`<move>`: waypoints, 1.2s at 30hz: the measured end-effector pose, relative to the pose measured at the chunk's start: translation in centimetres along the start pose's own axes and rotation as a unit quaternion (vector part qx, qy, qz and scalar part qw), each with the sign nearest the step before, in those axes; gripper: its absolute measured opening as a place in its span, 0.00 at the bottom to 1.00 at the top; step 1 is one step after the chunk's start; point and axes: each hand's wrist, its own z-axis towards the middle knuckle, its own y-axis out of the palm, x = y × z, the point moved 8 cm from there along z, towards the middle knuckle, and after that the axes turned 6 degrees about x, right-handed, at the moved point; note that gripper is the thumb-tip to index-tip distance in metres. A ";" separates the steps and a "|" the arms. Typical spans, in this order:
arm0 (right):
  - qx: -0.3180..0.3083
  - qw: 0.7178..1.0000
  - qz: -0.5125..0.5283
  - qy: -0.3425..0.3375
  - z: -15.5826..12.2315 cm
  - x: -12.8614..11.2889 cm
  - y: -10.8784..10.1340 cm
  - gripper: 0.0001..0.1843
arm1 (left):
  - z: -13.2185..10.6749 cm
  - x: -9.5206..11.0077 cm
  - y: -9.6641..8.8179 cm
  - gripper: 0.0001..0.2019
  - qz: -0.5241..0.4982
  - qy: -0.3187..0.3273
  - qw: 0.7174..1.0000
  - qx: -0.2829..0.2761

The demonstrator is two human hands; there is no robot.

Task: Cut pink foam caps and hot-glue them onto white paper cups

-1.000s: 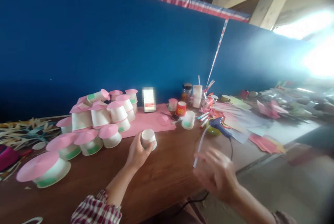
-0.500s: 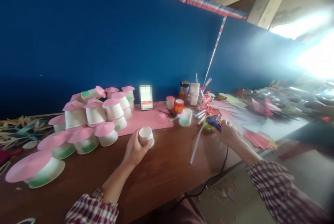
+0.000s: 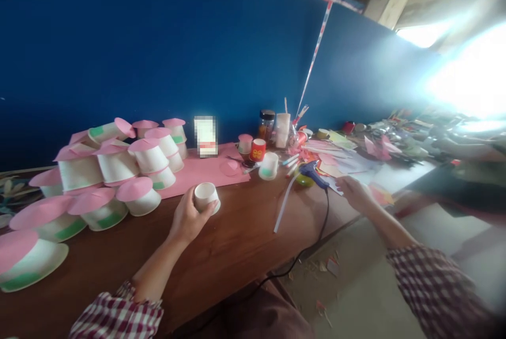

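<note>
My left hand (image 3: 193, 213) is closed around a white paper cup (image 3: 206, 195), held with its base up and its wider rim down over the brown table. My right hand (image 3: 358, 195) is to the right, its fingers pinched at a small white paper piece with a scalloped edge (image 3: 335, 185). Just left of it, a blue glue gun (image 3: 314, 173) rests by a yellow-green round thing (image 3: 304, 179), apart from my hand. A white strip (image 3: 285, 204) hangs from near there toward the table front. Another white cup with a green patch (image 3: 269, 165) stands behind.
Stacked white cups with pink cone tops (image 3: 118, 162) fill the left. A pink sheet (image 3: 193, 170), red cup (image 3: 258, 149), jar (image 3: 266, 125) and markers (image 3: 291, 161) lie toward the back. Paper scraps cover the right. The black cord (image 3: 292, 263) runs over the table's front edge.
My right hand has let go of the glue gun and moved right, to the white scalloped paper. My left hand still holds the cup. The view has shifted to the right.
</note>
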 end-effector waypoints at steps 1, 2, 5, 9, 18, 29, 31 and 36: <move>-0.008 1.000 0.006 -0.014 -1.4 0.6 0.4 0.19 | 0.0 0.1 0.0 0.27 0.000 0.002 1.000 0.001; -0.019 0.999 0.010 -0.046 -3.1 0.7 0.9 0.19 | 0.0 0.1 -0.1 0.27 -0.001 0.003 1.000 0.002; -0.035 0.986 0.049 -0.158 -8.5 0.1 1.1 0.21 | -0.1 0.2 -0.1 0.27 0.000 0.001 1.000 0.002; -0.081 0.982 0.051 -0.161 -11.6 0.9 -0.5 0.15 | -0.1 0.3 -0.1 0.27 0.001 -0.003 1.000 -0.002; 0.084 0.993 -0.027 -0.072 -2.7 -5.1 -3.4 0.19 | -0.1 0.1 0.0 0.27 -0.001 0.002 1.000 0.001; -0.052 0.991 -0.120 -0.008 1.5 -5.5 2.1 0.17 | -0.2 -0.1 0.1 0.27 -0.003 0.008 1.000 0.006; -0.043 0.994 -0.101 0.013 1.5 -5.1 1.4 0.18 | -0.2 -0.1 0.2 0.26 -0.008 0.005 1.000 0.004; 0.024 0.999 -0.020 0.033 1.4 -6.4 -2.0 0.20 | -0.3 -0.1 0.1 0.27 -0.014 0.005 1.000 0.004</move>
